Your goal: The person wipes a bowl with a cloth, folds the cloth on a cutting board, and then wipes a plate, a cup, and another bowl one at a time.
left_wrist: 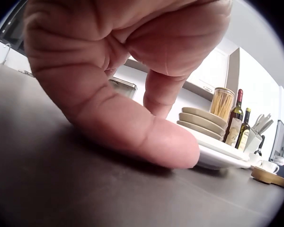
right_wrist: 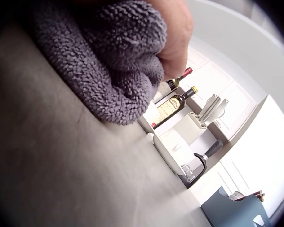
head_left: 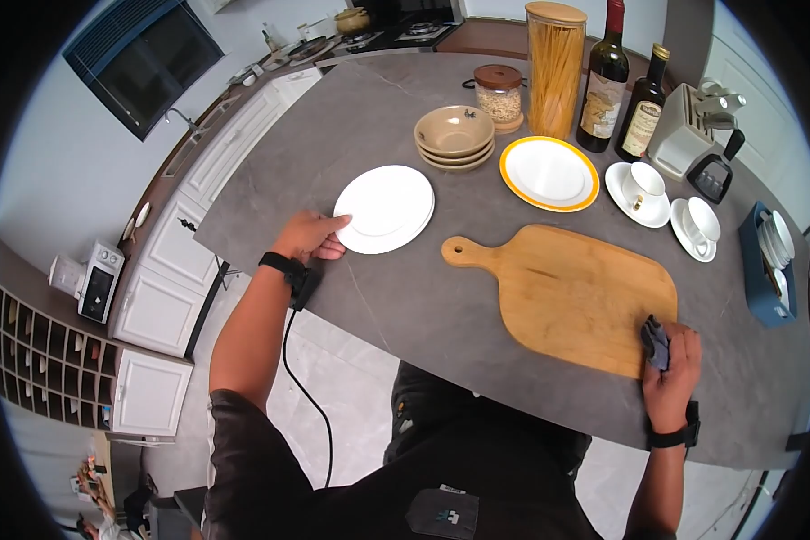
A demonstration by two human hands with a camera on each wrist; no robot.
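Two white plates (head_left: 385, 209), one on the other, lie at the left of the grey table. My left hand (head_left: 310, 236) pinches their near-left rim, thumb on top and fingers at the edge; in the left wrist view the curled fingers (left_wrist: 173, 144) reach the plate rim (left_wrist: 222, 153). My right hand (head_left: 673, 373) grips a bunched grey-purple cloth (head_left: 655, 342) at the right edge of the wooden cutting board (head_left: 585, 297). The right wrist view shows the folded cloth (right_wrist: 118, 61) close up against the tabletop, with part of the hand (right_wrist: 176, 33) behind it.
Stacked beige bowls (head_left: 454, 135), a yellow-rimmed plate (head_left: 549, 174), and two cups (head_left: 643, 184) on saucers stand beyond the board. Behind are an oat jar (head_left: 499, 94), a pasta jar (head_left: 554, 76), two bottles (head_left: 603, 90) and a toaster-like holder (head_left: 681, 135). A blue bin (head_left: 765, 279) stands far right.
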